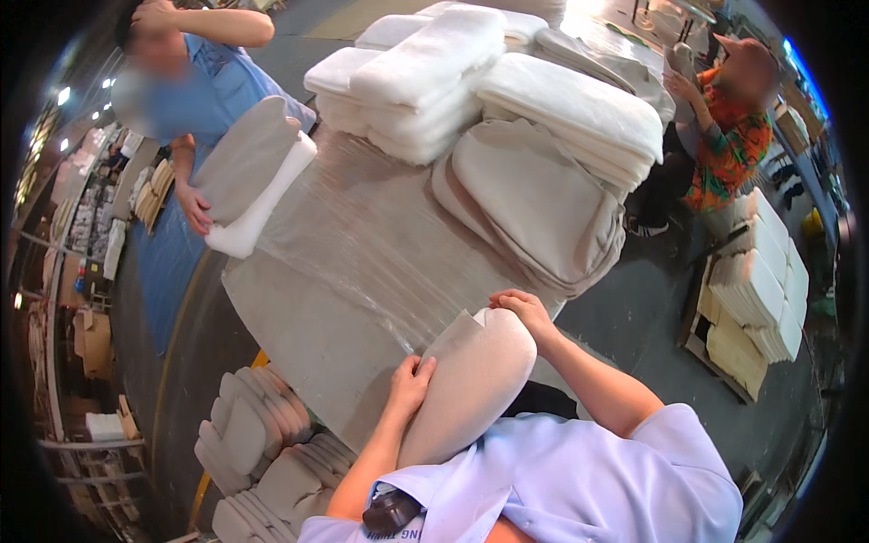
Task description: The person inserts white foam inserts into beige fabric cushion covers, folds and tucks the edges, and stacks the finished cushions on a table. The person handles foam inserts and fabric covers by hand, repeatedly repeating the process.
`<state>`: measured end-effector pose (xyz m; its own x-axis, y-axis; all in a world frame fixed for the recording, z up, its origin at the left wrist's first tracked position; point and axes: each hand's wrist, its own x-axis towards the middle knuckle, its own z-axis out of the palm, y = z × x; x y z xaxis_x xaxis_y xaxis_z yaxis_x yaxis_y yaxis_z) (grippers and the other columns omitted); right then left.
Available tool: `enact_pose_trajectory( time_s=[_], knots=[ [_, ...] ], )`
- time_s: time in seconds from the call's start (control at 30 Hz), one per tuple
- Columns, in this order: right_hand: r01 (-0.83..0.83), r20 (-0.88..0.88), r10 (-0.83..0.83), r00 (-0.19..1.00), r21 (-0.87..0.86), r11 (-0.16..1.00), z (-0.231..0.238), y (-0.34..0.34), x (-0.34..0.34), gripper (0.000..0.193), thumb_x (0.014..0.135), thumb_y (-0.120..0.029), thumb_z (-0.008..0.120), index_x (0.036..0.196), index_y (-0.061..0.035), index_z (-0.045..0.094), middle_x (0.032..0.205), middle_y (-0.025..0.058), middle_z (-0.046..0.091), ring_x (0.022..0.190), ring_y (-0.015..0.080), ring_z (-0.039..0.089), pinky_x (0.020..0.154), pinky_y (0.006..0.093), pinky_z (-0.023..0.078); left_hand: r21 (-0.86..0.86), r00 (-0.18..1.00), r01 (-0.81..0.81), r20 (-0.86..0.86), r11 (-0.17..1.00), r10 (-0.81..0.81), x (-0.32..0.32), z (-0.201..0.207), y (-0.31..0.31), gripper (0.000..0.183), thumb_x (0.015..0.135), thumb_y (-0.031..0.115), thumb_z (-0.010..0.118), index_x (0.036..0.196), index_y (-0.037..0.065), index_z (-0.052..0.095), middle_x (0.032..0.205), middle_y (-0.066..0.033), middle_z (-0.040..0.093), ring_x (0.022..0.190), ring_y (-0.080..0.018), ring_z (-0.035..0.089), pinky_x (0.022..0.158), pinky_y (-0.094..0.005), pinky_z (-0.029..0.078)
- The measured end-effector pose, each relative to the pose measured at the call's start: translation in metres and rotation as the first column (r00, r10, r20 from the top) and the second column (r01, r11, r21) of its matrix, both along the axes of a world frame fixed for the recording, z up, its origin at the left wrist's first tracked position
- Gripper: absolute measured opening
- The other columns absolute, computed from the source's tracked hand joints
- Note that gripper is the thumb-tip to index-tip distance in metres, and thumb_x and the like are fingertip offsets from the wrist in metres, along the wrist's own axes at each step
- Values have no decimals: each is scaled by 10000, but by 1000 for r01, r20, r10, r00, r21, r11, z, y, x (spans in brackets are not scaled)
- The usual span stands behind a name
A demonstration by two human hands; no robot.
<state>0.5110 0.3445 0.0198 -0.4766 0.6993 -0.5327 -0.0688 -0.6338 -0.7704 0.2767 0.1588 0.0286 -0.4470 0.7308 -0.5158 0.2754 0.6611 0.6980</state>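
Observation:
A beige fabric-covered cushion (471, 380) is tilted against my body at the near edge of the table. My left hand (412, 385) grips its left edge, with the fingers curled round. At the cushion's far end, my right hand (520, 308) is closed on the corner of the cover. A bit of white padding shows beside that hand, where the cover stands open. My fingertips there are partly hidden. Beyond my hands lie several flat grey-beige covers (534, 199) in a pile.
White padding slabs (416, 72) are stacked on the plastic-covered table (335, 235). At the far left, a person in blue (217, 81) handles another padded piece (244, 163). A person in a patterned shirt (738, 136) works at right. Finished cushions (262, 425) pile at lower left; a loaded pallet (751, 290) stands right.

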Motion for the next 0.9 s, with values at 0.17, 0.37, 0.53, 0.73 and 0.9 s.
enact_pose_trajectory(
  time_s=[0.17,0.37,0.53,0.73,0.9],
  knots=[
    [-443,347,403,847,43,895,7,60,0,510,1048,-380,633,1375,7,685,1216,180,754,1077,210,708,937,372,553,103,917,79,-398,992,-32,7,-21,4,308,966,283,745,1056,1,658,1005,-258,727,983,-464,695,844,-524,537],
    [-870,704,567,429,154,468,37,81,-59,507,971,-413,750,1218,30,752,1010,127,778,843,211,746,743,385,618,264,871,96,-489,960,47,1,-8,9,226,962,193,723,1053,14,620,913,-224,723,847,-454,693,777,-497,536],
    [-944,611,756,237,-38,327,15,53,-121,415,1003,-338,654,892,43,774,821,141,766,626,240,748,574,401,611,135,957,81,-288,988,-39,-21,18,-6,356,956,318,771,1025,-19,680,954,-246,749,902,-409,745,799,-505,555],
    [-593,387,667,636,-307,744,4,30,-149,395,1089,-340,574,1328,-46,685,845,138,776,601,214,733,491,369,576,-200,999,-3,-51,980,-8,-62,-3,-65,416,1011,367,694,1124,-26,772,1077,-242,773,1021,-345,732,896,-464,552],
    [-652,552,629,547,-191,734,23,16,-150,436,1114,-325,519,1325,28,663,831,168,760,549,204,694,466,396,548,-156,928,-148,-364,977,83,-26,-29,-65,469,1085,428,551,984,-9,691,988,-308,722,969,-532,681,839,-600,518]
  ],
)
